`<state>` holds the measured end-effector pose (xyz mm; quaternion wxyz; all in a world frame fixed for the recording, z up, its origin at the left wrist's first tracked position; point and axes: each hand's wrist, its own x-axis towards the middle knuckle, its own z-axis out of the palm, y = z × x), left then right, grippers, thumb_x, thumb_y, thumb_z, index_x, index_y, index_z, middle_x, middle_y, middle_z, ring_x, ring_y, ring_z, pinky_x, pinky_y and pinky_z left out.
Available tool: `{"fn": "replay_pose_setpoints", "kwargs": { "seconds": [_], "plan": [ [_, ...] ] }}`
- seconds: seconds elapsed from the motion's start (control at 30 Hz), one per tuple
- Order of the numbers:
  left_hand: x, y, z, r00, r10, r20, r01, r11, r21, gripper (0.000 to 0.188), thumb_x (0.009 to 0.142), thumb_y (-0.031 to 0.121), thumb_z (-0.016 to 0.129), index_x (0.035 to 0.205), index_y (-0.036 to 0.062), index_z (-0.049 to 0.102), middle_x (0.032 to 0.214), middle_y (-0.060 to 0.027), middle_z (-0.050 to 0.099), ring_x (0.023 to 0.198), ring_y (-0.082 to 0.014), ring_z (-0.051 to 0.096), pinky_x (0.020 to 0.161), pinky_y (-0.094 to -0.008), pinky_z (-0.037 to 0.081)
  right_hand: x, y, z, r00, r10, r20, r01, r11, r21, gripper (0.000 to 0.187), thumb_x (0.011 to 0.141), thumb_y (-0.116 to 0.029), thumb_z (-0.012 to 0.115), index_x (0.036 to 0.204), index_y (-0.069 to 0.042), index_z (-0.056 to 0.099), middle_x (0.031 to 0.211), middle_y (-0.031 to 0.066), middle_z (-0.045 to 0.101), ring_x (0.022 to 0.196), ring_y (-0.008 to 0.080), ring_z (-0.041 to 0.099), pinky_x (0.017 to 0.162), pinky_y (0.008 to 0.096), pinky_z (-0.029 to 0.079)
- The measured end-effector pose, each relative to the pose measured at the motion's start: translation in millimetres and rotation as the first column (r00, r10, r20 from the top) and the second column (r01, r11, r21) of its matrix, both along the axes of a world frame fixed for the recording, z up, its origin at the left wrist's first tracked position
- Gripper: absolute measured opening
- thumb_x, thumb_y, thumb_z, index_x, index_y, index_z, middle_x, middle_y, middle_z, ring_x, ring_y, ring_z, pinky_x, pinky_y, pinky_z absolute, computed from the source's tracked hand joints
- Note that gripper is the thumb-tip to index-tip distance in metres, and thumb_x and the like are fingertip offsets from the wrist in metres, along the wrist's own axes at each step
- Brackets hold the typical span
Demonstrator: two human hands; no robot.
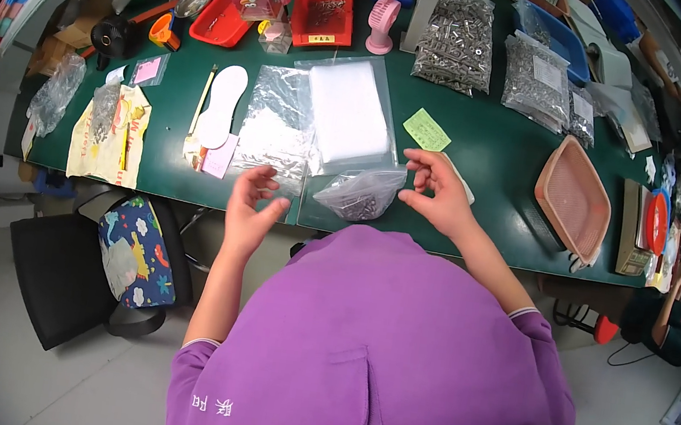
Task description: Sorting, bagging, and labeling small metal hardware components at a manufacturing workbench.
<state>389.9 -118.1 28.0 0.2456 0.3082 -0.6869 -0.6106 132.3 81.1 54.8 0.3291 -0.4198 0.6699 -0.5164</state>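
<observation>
A clear plastic bag (366, 201) with small dark metal parts in its bottom sits at the table's near edge. My left hand (251, 211) hovers to its left, thumb and fingers apart, holding nothing. On the bag's other side, my right hand (442, 196) also has its fingers spread and nothing between them; whether its fingertips touch the bag I cannot tell. Beyond the bag lies a white stack in clear plastic (349, 110). Shiny clear film bags (273, 122) lie left of that stack. A green slip of paper (427, 129) is just past my right hand.
A white insole-shaped piece (224, 107) and a pink slip (220, 155) lie left. Red trays (324, 13), a pink fan (382, 22) and bags of metal parts (456, 39) stand at the back. Right is a pink basket (575, 196); a chair (58, 270) stands left; another person (670, 325) is far right.
</observation>
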Motion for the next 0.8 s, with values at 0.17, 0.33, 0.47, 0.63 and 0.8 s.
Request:
{"fn": "replay_pose_setpoints", "kwargs": {
  "seconds": [0.17,0.33,0.47,0.63,0.8],
  "plan": [
    [-23.8,22.8,-21.9,0.957,-0.212,0.198,0.242,0.96,-0.141,0.055,0.07,0.011,0.075,0.121,0.0057,0.055,0.126,-0.0105,0.05,0.113,-0.0229,0.051,0.092,-0.0346,0.043,5.5,-5.3,-43.5,0.999,-0.021,-0.042,0.026,0.993,0.116,0.075,0.069,-0.008,0.076,0.135,-0.008,0.041,0.121,0.0071,0.049,0.102,0.0171,0.052,0.086,0.0316,0.043],
    [-49.8,29.1,12.7,0.985,-0.074,0.155,0.115,0.956,-0.269,0.009,0.074,0.001,0.068,0.082,0.0039,0.071,0.083,-0.0065,0.068,0.079,-0.0198,0.064,0.073,-0.0288,0.05,13.7,-27.5,-26.2,0.995,-0.002,0.098,-0.009,0.994,0.11,0.013,0.072,-0.01,0.075,0.079,-0.003,0.068,0.083,0.0014,0.062,0.082,0.0126,0.06,0.075,0.0271,0.047],
    [-23.5,22.2,46.6,0.984,0.166,-0.068,-0.149,0.965,0.215,0.003,0.084,0.0,0.061,0.085,0.0018,0.063,0.083,-0.0066,0.066,0.073,-0.013,0.061,0.066,-0.0264,0.05,7.3,-2.6,1.0,0.977,-0.117,0.177,0.128,0.99,-0.05,0.012,0.075,-0.004,0.072,0.081,-0.005,0.063,0.083,0.0011,0.061,0.077,0.0091,0.057,0.072,0.0244,0.047],
    [-13.6,-7.6,27.7,0.995,-0.026,0.095,0.046,0.976,-0.212,0.064,0.067,0.01,0.076,0.124,0.0043,0.047,0.12,-0.0106,0.053,0.111,-0.0215,0.051,0.095,-0.0355,0.041,-25.4,-3.3,5.8,0.991,-0.105,-0.086,0.097,0.991,-0.09,0.06,0.069,-0.009,0.077,0.123,-0.007,0.05,0.113,0.0062,0.053,0.105,0.0163,0.053,0.09,0.0311,0.044],
    [-42.9,23.5,-21.8,0.963,-0.223,0.15,0.258,0.921,-0.293,0.026,0.068,0.007,0.075,0.093,0.0049,0.067,0.1,-0.0081,0.062,0.098,-0.0227,0.058,0.087,-0.0326,0.045,-0.9,-23.0,-54.2,0.964,0.207,-0.168,-0.206,0.978,0.024,0.041,0.069,-0.013,0.077,0.108,-0.009,0.063,0.111,0.0058,0.057,0.106,0.019,0.053,0.09,0.0328,0.044]
  ]
}}
